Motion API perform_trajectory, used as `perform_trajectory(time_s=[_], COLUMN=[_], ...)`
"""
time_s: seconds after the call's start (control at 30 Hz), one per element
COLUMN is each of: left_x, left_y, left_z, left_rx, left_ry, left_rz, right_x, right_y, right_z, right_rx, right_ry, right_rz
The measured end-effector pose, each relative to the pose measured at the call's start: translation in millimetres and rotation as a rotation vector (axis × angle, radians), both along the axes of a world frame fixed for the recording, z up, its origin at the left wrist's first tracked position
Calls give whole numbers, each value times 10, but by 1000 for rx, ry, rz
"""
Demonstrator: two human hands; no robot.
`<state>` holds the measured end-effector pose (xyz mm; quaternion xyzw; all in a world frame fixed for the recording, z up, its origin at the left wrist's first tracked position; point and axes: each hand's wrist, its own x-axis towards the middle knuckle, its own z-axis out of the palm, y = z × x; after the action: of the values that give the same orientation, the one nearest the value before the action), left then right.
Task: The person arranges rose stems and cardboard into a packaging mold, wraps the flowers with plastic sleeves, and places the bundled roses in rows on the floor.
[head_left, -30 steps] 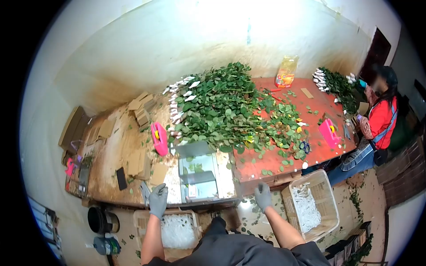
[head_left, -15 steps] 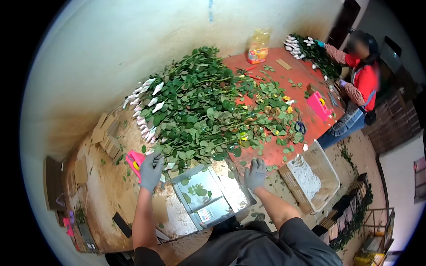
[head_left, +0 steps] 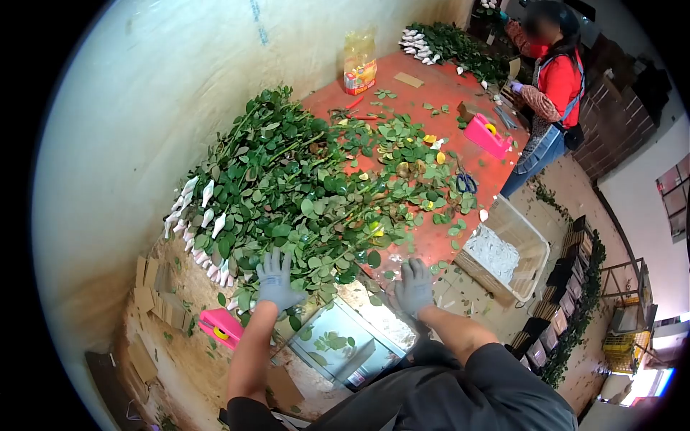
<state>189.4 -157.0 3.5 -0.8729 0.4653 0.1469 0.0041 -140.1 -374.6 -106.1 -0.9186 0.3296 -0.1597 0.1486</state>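
Note:
In a grey glove, my left hand (head_left: 279,281) lies with its fingers spread against the front edge of a big pile of leafy rose stems (head_left: 280,179). At the pile's left end the flower heads (head_left: 208,269) show in white and pale pink sleeves. My right hand (head_left: 414,287), gloved too, stretches its fingers over the near edge of the red tabletop (head_left: 431,244) and holds nothing that I can see. Between my forearms sits a shallow metal tray (head_left: 363,332) with a few loose leaves (head_left: 332,342) on it. A pink tape dispenser (head_left: 215,323) stands left of my left wrist.
Navy-handled scissors (head_left: 466,182), a second pink dispenser (head_left: 489,136) and a yellow bag (head_left: 359,65) are on the red table. A plastic crate (head_left: 535,251) with white material stands at the right. Folded cardboard (head_left: 162,298) lies left; a co-worker (head_left: 560,86) stands at the far right.
My left hand has moved right from beside the pink dispenser to the pile's front edge, its fingers now spread. My right hand stays at the table edge. The view has turned right.

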Motion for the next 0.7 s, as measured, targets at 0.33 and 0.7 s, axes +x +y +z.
perform_trajectory(time_s=[0.33,0.7], left_x=[525,471], left_y=[-318,-313], left_z=[-267,-319], left_rx=[11,-103], left_ry=[-6,117], left_rz=[267,183], right_x=[17,22], right_y=[17,-4], right_z=[21,44], right_rx=[-33,-36], right_ry=[-6,11], right_rz=[5,14])
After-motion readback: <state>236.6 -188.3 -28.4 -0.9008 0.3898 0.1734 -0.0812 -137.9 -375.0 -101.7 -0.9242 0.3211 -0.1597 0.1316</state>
